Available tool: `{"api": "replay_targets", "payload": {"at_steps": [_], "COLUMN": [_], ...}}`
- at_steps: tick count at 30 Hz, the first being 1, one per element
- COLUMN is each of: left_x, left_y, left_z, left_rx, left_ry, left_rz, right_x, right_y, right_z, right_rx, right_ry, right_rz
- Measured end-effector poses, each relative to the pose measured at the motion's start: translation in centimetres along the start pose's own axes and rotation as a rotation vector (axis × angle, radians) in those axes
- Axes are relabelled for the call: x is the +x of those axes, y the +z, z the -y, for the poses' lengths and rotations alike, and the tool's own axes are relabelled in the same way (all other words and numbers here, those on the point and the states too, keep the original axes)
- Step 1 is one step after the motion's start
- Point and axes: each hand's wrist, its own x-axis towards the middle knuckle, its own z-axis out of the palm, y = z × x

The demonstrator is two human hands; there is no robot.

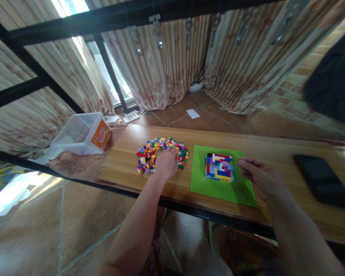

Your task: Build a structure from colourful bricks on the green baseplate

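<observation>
Loose toy building bricks of many colours lie in a rough ring on the wooden table. My left hand reaches into this pile from the near side, its fingers curled down among the bricks; whatever is between them is hidden. To the right lies a green studded baseplate. On it stands a low, roughly square block of joined bricks in red, blue, white, yellow and pink. Beside this block, over the plate's right edge, my right hand has its thumb and fingers pinched together. Anything held there is too small to make out.
A black phone lies at the table's right. Beyond the left end stands a clear plastic bin with an orange label. A dark metal frame with hanging clips crosses above, before striped curtains. The table's front edge is dark.
</observation>
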Motion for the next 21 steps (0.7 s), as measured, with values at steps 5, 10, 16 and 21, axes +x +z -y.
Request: {"api": "replay_targets", "payload": {"at_steps": [5, 10, 16, 21], "left_x": [0.1, 0.3, 0.4, -0.8], "left_y": [0.1, 0.1, 0.5, 1.6], "left_z": [-0.3, 0.1, -2.1, -6.3], "left_rx": [-0.017, -0.141, -1.087, -1.776], "left_ry": [-0.02, -0.006, 0.026, -0.146], "left_rz": [0.011, -0.046, 0.031, 0.301], "right_x": [-0.3, -0.1, -1.2, -3.9], "right_y": [0.3, 0.3, 1.4, 3.4], "right_z": [0.5, 0.4, 0.7, 1.4], "right_rx": [0.002, 0.008, 0.026, -0.127], "right_ry": [0.007, -0.003, -0.347, -0.507], "right_rz": [-0.003, -0.019, -0.034, 0.211]}}
